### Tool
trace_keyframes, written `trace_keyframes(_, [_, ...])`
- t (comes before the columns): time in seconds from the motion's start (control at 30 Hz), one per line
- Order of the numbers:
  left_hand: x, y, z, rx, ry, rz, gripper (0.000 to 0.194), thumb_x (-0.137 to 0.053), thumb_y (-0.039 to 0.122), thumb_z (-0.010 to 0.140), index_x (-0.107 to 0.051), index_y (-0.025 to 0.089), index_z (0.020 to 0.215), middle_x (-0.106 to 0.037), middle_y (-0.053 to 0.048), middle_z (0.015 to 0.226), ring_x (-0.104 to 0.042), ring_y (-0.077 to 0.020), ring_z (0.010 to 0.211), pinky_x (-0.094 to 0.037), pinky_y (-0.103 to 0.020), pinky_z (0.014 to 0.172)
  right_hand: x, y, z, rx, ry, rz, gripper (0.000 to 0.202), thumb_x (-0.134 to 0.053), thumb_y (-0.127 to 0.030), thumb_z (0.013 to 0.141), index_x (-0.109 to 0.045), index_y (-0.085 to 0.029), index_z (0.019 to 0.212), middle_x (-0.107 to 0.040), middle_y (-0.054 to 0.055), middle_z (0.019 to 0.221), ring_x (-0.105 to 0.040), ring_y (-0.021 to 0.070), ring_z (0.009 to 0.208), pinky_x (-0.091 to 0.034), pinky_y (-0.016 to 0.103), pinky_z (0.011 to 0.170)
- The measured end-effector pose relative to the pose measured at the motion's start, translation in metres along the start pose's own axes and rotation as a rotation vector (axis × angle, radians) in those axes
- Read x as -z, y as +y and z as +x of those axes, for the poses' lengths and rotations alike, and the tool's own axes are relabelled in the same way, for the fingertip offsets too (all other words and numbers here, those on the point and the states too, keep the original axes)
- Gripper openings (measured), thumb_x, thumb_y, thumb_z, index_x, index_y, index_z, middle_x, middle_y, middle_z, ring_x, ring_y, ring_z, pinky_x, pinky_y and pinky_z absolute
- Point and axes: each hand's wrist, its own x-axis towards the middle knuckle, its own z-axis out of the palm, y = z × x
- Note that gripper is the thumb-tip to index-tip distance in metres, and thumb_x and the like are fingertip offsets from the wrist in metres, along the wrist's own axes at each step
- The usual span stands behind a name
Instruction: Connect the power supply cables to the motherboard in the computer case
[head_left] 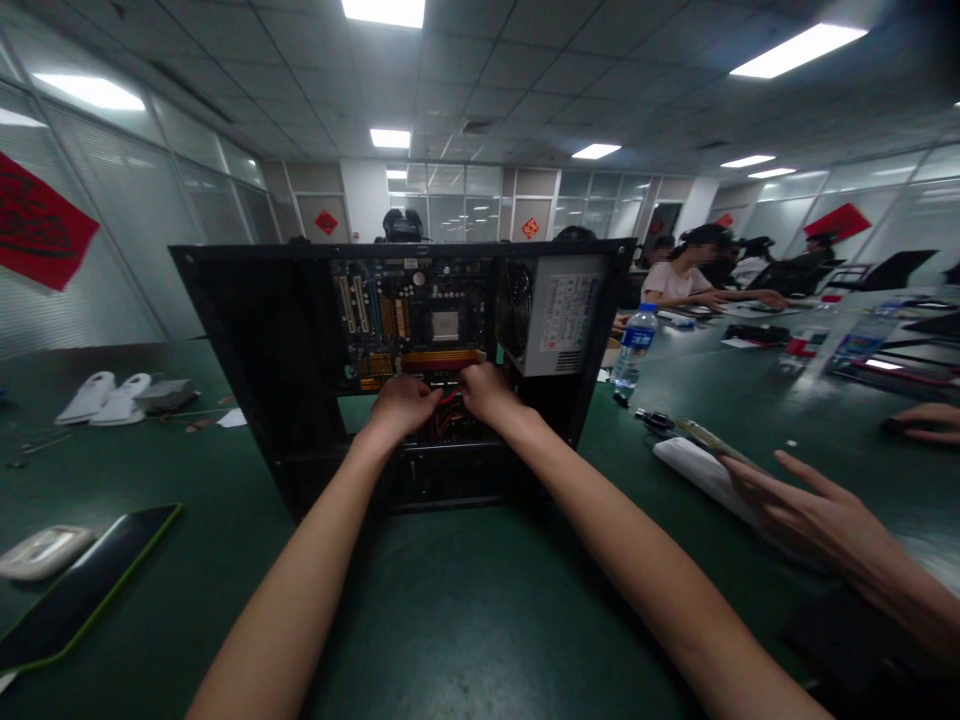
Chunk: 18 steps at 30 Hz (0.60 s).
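An open black computer case (247,350) stands upright on the green table, its inside facing me. Mounted in it are a motherboard (446,325) and, at the upper right, a power supply (562,310) with a fan. My left hand (409,402) is closed just below the motherboard's memory slots (442,362). Beside it, my right hand (487,392) is closed too, its fingertips bent down. Between the two hands runs a red cable (450,397), which the fingers of both appear to pinch. Dark and red wires hang below; the fingertips are partly hidden.
Left on the table (450,610) lie a dark tablet-like panel (97,580), a white oval object (46,552), white shoes (112,398) and a grey box (165,395). To the right are a water bottle (636,350), a white power strip (705,475) and another person's hand (832,520).
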Motion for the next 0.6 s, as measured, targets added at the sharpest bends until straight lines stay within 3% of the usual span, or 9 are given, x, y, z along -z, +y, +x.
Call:
trace_keyframes(0.2, [0.005, 0.003, -0.003, 0.049, 0.154, 0.151, 0.034, -0.058, 0.045, 0.091, -0.081, 0.020, 0.097, -0.078, -0.015, 0.099, -0.071, -0.0312, 0.095, -0.047, -0.034, 0.074, 0.003, -0.001, -0.003, -0.016, 0.003, 0.002, 0.029, -0.053, -0.013, 0.092, -0.078, -0.012, 0.107, -0.075, 0.021, 0.107, -0.072, 0.0306, 0.104, -0.054, 0.033, 0.087])
trace_keyframes(0.33, [0.004, 0.001, 0.000, 0.001, 0.102, 0.175, 0.032, -0.056, 0.040, 0.094, -0.080, 0.022, 0.107, -0.077, -0.015, 0.107, -0.071, -0.0316, 0.102, -0.050, -0.036, 0.083, 0.009, -0.004, -0.006, -0.033, -0.010, -0.006, 0.030, -0.053, -0.012, 0.091, -0.078, -0.012, 0.108, -0.075, 0.019, 0.110, -0.072, 0.0295, 0.105, -0.053, 0.031, 0.087])
trace_keyframes(0.6, [0.003, 0.005, 0.002, -0.031, 0.066, 0.284, 0.032, -0.051, 0.036, 0.097, -0.080, 0.023, 0.104, -0.078, -0.015, 0.104, -0.073, -0.0325, 0.100, -0.054, -0.039, 0.083, 0.013, -0.008, -0.007, -0.047, -0.046, -0.030, 0.029, -0.055, -0.011, 0.090, -0.077, -0.012, 0.110, -0.074, 0.017, 0.112, -0.071, 0.0277, 0.107, -0.053, 0.028, 0.084])
